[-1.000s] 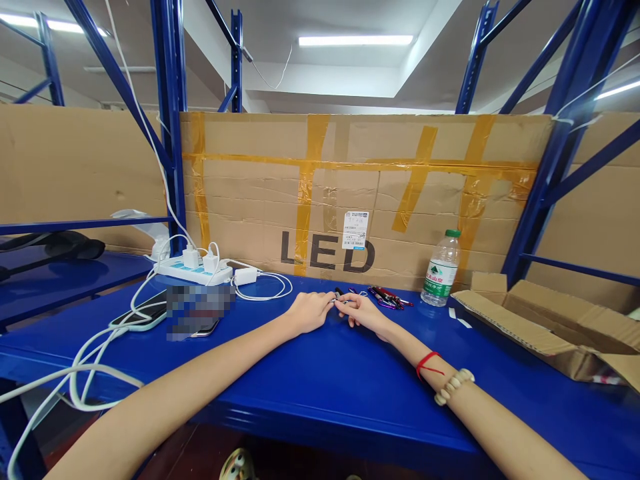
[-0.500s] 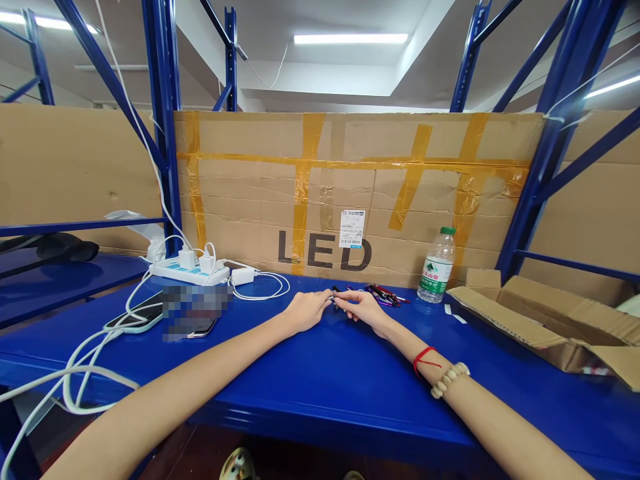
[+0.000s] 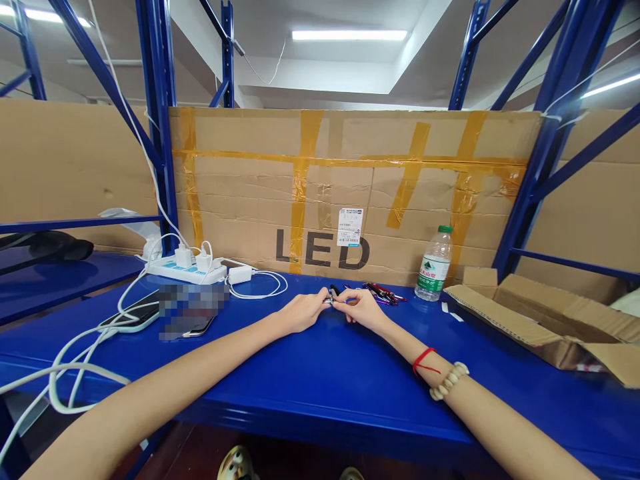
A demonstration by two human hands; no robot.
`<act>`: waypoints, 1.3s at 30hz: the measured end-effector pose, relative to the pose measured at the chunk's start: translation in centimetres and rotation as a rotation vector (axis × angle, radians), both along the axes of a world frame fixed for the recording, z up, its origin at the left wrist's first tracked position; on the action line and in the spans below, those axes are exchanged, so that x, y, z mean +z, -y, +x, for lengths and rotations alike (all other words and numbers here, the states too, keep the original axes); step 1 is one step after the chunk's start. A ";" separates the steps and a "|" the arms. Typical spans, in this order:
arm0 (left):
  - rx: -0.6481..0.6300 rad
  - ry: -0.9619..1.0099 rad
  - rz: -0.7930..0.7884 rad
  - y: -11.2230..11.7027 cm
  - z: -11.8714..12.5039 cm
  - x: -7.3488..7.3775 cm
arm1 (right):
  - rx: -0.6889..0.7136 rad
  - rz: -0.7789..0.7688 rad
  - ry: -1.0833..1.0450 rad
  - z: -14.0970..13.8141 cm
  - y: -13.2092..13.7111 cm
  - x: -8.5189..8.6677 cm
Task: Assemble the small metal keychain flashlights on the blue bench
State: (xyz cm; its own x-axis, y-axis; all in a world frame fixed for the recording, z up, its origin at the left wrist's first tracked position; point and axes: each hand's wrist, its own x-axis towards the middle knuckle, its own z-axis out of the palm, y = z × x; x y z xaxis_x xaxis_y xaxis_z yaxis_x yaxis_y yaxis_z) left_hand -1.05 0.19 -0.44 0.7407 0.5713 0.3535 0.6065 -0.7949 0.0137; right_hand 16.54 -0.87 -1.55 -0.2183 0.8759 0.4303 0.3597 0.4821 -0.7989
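**A:** What's in the open cardboard box [image 3: 543, 319] at the right edge of the counter [image 3: 320, 380]?

**B:** Its flaps are folded out, but the inside is hidden from here, so I can't tell.

**A:** And the hands?

**B:** The left hand [image 3: 300, 312] and right hand [image 3: 364, 311] rest mid-counter, towards the far edge, with their tips meeting. Both sets of fingers are pinched together on a small silver-and-black piece [image 3: 330, 299]. The left fingers [image 3: 318, 303] close on it from one side and the right fingers [image 3: 346, 301] from the other. The remaining fingers are curled in.

**A:** Where exactly is the piece?

**B:** Right between the fingertips, touching both hands, just over the counter. It's too small to tell what it is.

**A:** Anything beyond?

**B:** A heap of coloured pieces [image 3: 383, 293] lies just past the right hand. To its right a water bottle [image 3: 433, 265] stands upright with its green cap on; I can't tell how full it is. Towards the far left corner is a power strip [image 3: 184, 270] with chargers plugged in. A taped cardboard sheet [image 3: 350, 180] marked LED stands along the far edge.
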 end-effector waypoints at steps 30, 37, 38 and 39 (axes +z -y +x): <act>0.028 -0.020 0.046 0.0 0.2 0.4 | -0.102 -0.104 0.024 -0.8 0.1 0.0; 0.002 0.023 0.042 -0.2 0.2 0.2 | -0.091 -0.081 0.002 -0.7 -0.1 0.2; -0.008 0.037 0.041 -0.2 0.2 0.2 | -0.087 -0.083 -0.001 -0.7 -0.1 0.2; -0.018 0.050 0.042 -0.3 0.2 0.2 | -0.081 -0.084 -0.003 -0.7 -0.1 0.2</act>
State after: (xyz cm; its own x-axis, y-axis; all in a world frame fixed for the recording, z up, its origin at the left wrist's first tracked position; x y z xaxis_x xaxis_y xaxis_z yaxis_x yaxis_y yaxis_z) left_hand -0.83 0.48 -0.28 0.7315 0.5420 0.4137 0.5916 -0.8062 0.0100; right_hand 15.82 -0.78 -1.37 -0.1440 0.9237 0.3551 0.3928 0.3827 -0.8362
